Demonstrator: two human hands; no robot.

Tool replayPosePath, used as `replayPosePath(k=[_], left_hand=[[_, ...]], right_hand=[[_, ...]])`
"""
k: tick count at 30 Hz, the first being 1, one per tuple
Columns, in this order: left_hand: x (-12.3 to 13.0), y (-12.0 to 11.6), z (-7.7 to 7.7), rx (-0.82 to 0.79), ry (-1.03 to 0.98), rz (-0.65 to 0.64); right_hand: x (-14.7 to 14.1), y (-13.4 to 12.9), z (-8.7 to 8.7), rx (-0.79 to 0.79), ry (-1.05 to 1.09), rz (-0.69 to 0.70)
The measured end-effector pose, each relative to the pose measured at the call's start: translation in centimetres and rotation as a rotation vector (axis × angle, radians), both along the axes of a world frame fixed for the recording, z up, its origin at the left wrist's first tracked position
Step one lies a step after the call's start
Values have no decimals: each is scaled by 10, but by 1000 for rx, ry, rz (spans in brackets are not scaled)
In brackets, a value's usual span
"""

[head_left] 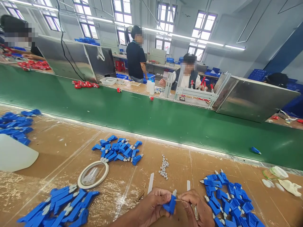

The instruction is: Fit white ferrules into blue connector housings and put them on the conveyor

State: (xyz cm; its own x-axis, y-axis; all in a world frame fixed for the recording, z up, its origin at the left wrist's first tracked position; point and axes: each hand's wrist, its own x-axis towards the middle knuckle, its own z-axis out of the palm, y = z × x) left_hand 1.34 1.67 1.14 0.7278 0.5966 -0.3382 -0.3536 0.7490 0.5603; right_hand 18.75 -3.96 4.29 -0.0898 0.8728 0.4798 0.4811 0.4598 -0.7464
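My left hand (153, 205) pinches a small blue plastic connector (170, 203) with a white tip, held just above the brown cardboard-covered bench (59, 148). Touching the connector from the right, my right hand (196, 208) grips a thin stick-like tool (179, 200) whose point meets the part. A heap of the same blue connectors (227, 201) lies right of my right hand. Two more heaps lie at the lower left (61, 206) and ahead of my hands (119, 150). Several tiny white pieces (163, 166) sit just beyond my hands.
A tape ring (93, 175) lies left of my hands. A green conveyor belt (151, 116) runs across behind the bench, with one blue part (255, 150) on it. Beyond it a seated person (187, 77) and a standing person (135, 55) work. White scraps (279, 179) lie at right.
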Motion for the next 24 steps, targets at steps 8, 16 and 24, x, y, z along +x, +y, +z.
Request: replayPosePath(k=[8,16,24], left_hand=[[-1,-1,-5,20,-15,-19],[0,-1,-12,30,-10,-19],[-8,6,7,-1,-38,26]], right_hand=[[3,-1,-3,-26,-39,-2],[1,1,-1,18,14,4],[16,-10,3,-189,217,-82]])
